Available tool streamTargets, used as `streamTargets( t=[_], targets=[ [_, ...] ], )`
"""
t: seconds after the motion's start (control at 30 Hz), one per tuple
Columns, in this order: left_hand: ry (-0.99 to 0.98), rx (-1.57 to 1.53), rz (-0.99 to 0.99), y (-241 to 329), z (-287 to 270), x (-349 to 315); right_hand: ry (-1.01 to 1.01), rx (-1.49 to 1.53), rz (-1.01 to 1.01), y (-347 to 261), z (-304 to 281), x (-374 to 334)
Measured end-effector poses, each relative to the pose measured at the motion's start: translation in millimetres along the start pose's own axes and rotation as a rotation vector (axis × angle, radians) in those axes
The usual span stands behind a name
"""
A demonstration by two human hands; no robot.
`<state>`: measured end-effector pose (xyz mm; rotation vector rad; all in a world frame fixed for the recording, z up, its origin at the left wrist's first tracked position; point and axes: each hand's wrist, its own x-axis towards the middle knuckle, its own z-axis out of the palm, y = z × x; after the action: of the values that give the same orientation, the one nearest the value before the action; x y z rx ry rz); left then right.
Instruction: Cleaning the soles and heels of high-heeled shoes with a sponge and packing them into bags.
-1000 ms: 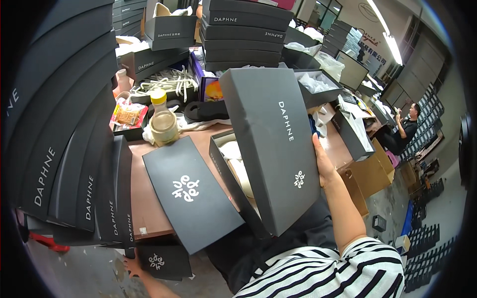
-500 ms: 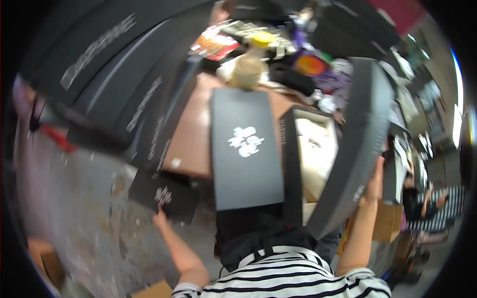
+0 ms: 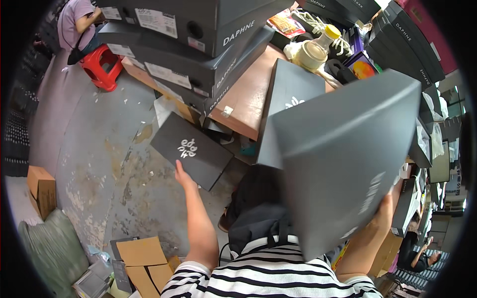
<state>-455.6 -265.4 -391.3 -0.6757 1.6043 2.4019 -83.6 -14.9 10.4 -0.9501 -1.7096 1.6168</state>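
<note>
My left hand [image 3: 182,175] grips the near edge of a closed black shoebox [image 3: 198,151] with a white emblem, thumb on top and the other fingers hidden beneath it. It is out to the left, beside the brown table [image 3: 243,102]. My right hand [image 3: 382,213] holds a large dark grey shoebox [image 3: 348,149] by its right side, tilted up close in front of me; its inside faces away. Behind it, partly covered, another grey shoebox [image 3: 293,77] with a white emblem lies on the table.
Dark shoeboxes [image 3: 198,64] are stacked at the table's left. A yellow-capped jar [image 3: 314,53] and laces stand at the back, more shoeboxes [image 3: 405,39] behind right. On the floor are a red stool [image 3: 103,64], open cartons [image 3: 144,253] and a green sack [image 3: 52,243]. Other people are at the edges.
My view has swung left, showing more floor. The shoebox in my right hand has tilted its broad face up toward me, hiding the open shoebox with cream contents. My left hand keeps its shoebox.
</note>
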Motion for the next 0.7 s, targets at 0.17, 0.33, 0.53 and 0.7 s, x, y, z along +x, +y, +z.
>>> streamTargets(
  t=[0.17, 0.33, 0.53, 0.7],
  targets=[
    [-0.265, -0.873, -0.258, 55, -102, -17, -0.741, -0.291, 0.058, -26, 164, 31],
    [-0.555, -1.267, -0.203, 55, -228, -72, -0.873, -0.592, -0.011, 97, 263, 46],
    [-0.899, -1.020, -0.226, 20, -183, -81, -0.833, -0.408, 0.200, 295, 321, 93],
    [-0.209, -0.496, -0.240, 29, -118, -52, -0.837, -0.535, 0.284, 327, 361, 142]
  ],
)
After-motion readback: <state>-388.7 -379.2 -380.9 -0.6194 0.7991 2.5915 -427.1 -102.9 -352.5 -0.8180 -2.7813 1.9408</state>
